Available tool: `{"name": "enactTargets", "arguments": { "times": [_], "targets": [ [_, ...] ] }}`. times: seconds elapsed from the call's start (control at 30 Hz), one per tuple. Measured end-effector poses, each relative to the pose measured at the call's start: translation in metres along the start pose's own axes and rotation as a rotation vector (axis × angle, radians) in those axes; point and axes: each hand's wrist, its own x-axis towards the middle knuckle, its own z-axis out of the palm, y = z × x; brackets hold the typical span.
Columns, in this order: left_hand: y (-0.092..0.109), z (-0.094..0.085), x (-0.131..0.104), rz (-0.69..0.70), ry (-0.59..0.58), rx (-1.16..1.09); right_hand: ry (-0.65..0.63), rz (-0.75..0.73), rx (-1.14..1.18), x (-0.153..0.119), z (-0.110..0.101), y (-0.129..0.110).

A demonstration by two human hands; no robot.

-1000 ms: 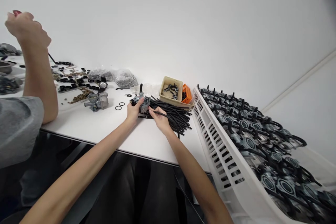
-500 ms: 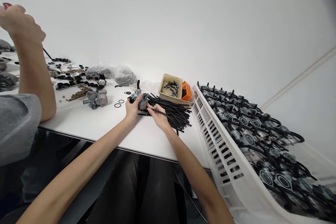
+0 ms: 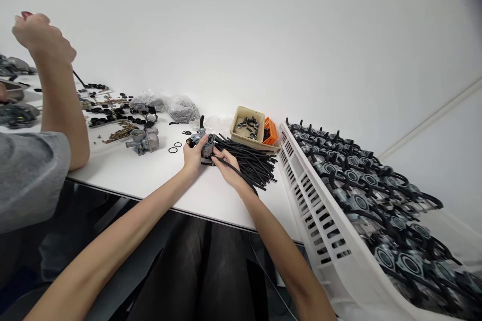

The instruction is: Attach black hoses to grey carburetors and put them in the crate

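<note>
My left hand [image 3: 193,155] is closed around a grey metal carburetor [image 3: 207,147], holding it just above the white table. A short black elbow tube sticks up from its top. My right hand [image 3: 227,166] pinches a black rubber hose [image 3: 241,174], whose near end meets the lower side of the carburetor; whether it is pushed on there I cannot tell. The other end of this hose runs over my right wrist. Behind and beside my right hand lies a pile of black hoses [image 3: 258,158]. Left of my left hand are several black O-rings [image 3: 172,150].
Another carburetor [image 3: 145,141] stands on the table at left, near a tray of brass parts [image 3: 120,133]. A beige bin [image 3: 235,133] and an orange basket [image 3: 271,135] sit behind the hoses. At right is a white crate [image 3: 320,210] full of carburetors. A co-worker's raised arm [image 3: 60,90] is at left.
My view has shifted slightly left. The hose in my right hand now bends more, curving down over my wrist. Both hands stay at the carburetor.
</note>
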Motion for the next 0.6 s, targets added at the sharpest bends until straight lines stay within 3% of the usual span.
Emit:
{"name": "enactTargets", "arguments": {
  "times": [0.4, 0.6],
  "targets": [
    [0.003, 0.0, 0.001, 0.023, -0.023, 0.002, 0.045, -0.06, -0.057, 0.001, -0.003, 0.01],
    [0.001, -0.001, 0.007, -0.019, -0.032, -0.047, 0.186, -0.055, -0.022, 0.003, -0.008, -0.001]
  ]
}}
